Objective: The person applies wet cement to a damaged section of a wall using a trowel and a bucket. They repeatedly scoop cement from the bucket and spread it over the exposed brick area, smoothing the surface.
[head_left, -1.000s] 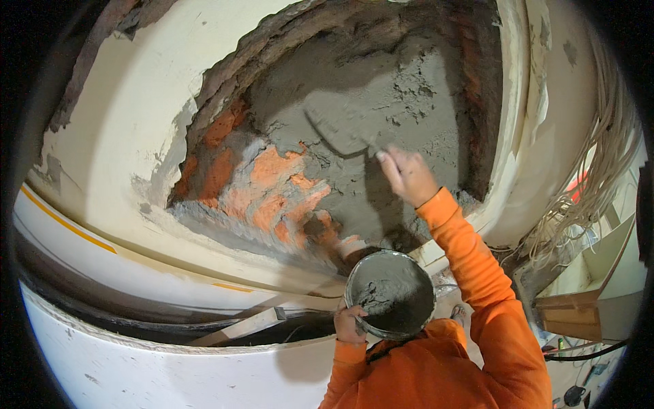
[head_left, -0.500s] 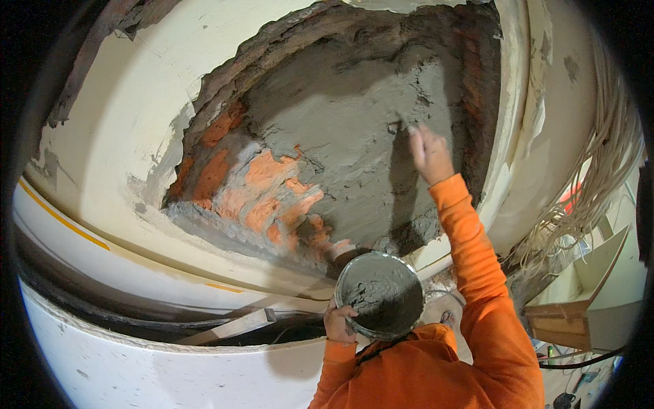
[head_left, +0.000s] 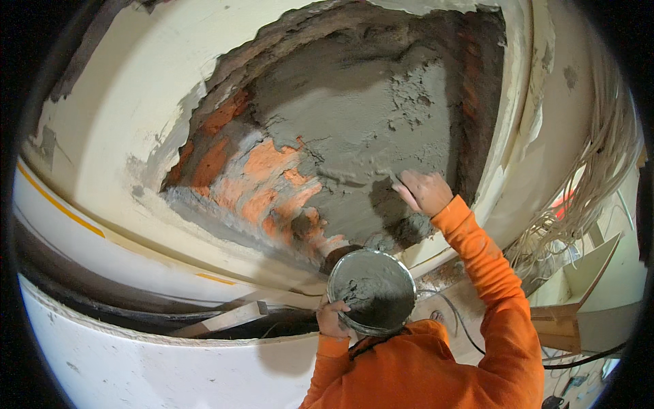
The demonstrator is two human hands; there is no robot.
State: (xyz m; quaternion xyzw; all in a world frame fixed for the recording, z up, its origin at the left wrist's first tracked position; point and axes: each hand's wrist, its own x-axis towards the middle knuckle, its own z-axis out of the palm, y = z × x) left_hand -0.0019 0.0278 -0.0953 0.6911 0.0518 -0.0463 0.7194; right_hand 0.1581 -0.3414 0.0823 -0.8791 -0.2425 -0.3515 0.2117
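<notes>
Lowered since the earlier frame: your right hand (head_left: 426, 193), closed around the trowel (head_left: 354, 176) against the mortar patch (head_left: 340, 126). Keep blade pressure even through each stroke. With your left hand (head_left: 332, 318), clasped on its rim, steady the bucket (head_left: 410, 273) just below the patch.

The orange top (head_left: 436, 376) has 2 long, creased sleeves (head_left: 492, 276).

Bucket (head_left: 410, 283) sits below the wall recess (head_left: 228, 75), mortar (head_left: 364, 273) inside. Left hand (head_left: 333, 318) on its left rim. Right hand (head_left: 426, 192) above and right of bucket, at the recess's mortar layer (head_left: 327, 102); trowel (head_left: 357, 174) extends left from it. Brick (head_left: 271, 162) left of that layer. Cables (head_left: 569, 218) far right, box (head_left: 569, 303) beneath. Bar (head_left: 228, 319) left of bucket.
</notes>
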